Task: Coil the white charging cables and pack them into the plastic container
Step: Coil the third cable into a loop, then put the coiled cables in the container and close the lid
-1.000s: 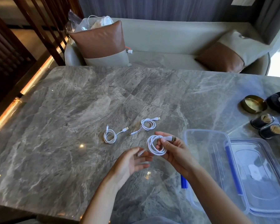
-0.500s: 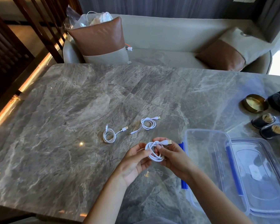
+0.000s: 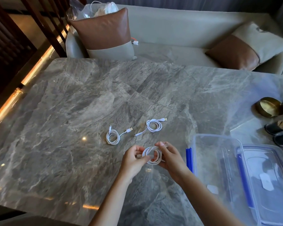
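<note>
A coiled white charging cable (image 3: 153,154) is held just above the marble table (image 3: 64,128) between both hands. My right hand (image 3: 171,159) grips the coil's right side, thumb on top. Fingers of my left hand (image 3: 134,160) pinch its left side. Two more white cables lie coiled on the table beyond: one (image 3: 113,136) to the left, another (image 3: 153,125) further back. The clear plastic container (image 3: 216,160), with a blue clip, stands open right of my hands.
The container's clear lid (image 3: 271,185) with blue trim lies at the right. A brass bowl (image 3: 269,107) and small dark cups (image 3: 278,127) sit at the right edge. A grey sofa (image 3: 178,30) with brown cushions stands behind the table.
My left hand has come up to the coil and taken hold of its left side; a second ago it was apart, below the coil. The two other cables have not moved.
</note>
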